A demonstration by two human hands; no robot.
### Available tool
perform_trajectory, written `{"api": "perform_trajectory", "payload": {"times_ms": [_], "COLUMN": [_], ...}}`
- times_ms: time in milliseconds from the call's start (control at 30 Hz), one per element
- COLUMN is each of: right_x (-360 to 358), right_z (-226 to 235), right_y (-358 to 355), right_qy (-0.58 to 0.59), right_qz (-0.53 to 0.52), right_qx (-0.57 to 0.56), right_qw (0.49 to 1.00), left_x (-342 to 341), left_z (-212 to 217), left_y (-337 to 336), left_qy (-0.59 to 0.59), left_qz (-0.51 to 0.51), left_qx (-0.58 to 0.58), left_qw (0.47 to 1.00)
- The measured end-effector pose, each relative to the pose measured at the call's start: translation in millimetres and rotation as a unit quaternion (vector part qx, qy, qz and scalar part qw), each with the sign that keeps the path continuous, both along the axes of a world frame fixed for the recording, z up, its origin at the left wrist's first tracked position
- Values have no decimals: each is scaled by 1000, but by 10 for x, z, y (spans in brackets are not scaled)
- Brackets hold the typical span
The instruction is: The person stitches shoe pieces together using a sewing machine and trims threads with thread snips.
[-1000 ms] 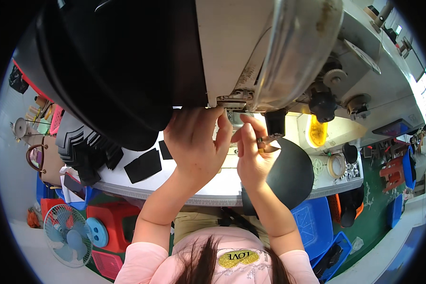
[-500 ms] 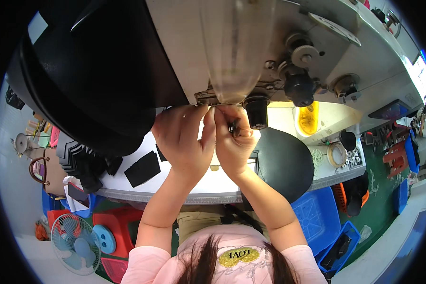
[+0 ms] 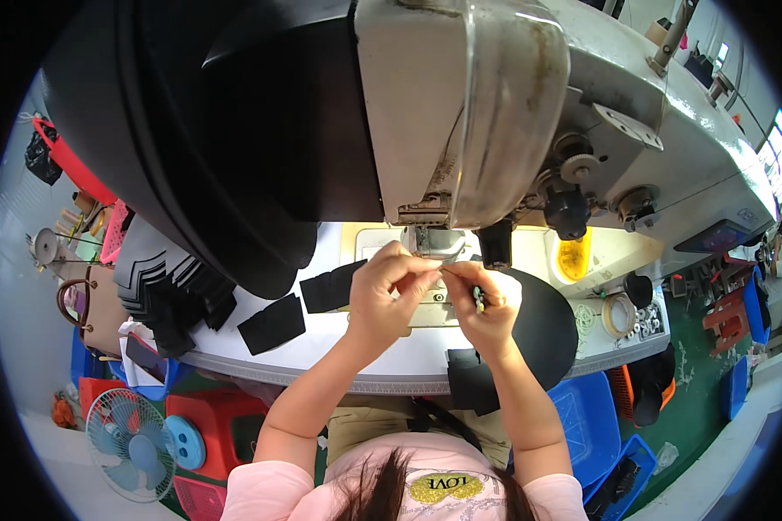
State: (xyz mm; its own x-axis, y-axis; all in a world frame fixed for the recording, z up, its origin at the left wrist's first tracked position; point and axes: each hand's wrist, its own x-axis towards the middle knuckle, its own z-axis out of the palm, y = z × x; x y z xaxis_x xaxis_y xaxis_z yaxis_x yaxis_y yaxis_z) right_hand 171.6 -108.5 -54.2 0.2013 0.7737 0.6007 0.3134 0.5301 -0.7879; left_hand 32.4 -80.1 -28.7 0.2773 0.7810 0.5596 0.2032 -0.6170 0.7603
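Note:
In front of the sewing machine's needle area (image 3: 424, 215), my two hands are close together with fingertips almost meeting. My left hand (image 3: 386, 291) is closed in a pinch; whatever is between its thumb and finger is too fine to make out. My right hand (image 3: 493, 317) also pinches at the fingertips. Tucked in its curled fingers is a small tool (image 3: 478, 300) with a pale greenish part, its kind unclear. Below the hands lies the machine bed (image 3: 434, 314). Black fabric pieces (image 3: 272, 325) lie left of my left hand, another piece (image 3: 473, 382) by my right wrist.
A large black curved panel (image 3: 261, 130) hangs at upper left. A pile of black pieces (image 3: 169, 286) lies at the table's left. On the right are a yellow tray (image 3: 573, 256), a black rounded sheet (image 3: 543, 330) and a tape roll (image 3: 618, 314). A fan (image 3: 139, 447) stands lower left.
Both hands have come down from under the machine head, toward me and slightly right, still pinching. The view has shifted too, showing more of the machine head and bed.

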Motion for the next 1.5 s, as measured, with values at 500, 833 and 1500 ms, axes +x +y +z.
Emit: {"api": "perform_trajectory", "payload": {"times_ms": [500,833,1500], "right_x": [15,15,-129], "right_z": [-152,-202,91], "right_y": [148,150,450], "right_qy": [-52,-41,-165], "right_qz": [28,32,-159], "right_qx": [-53,-54,139], "right_qw": [997,997,963], "left_x": [288,274,258], "left_z": [-136,-124,-161], "left_y": [287,317,363], "left_qy": [-179,-143,-91], "left_qz": [178,186,202], "left_qx": [132,169,230], "left_qw": [959,957,948]}}
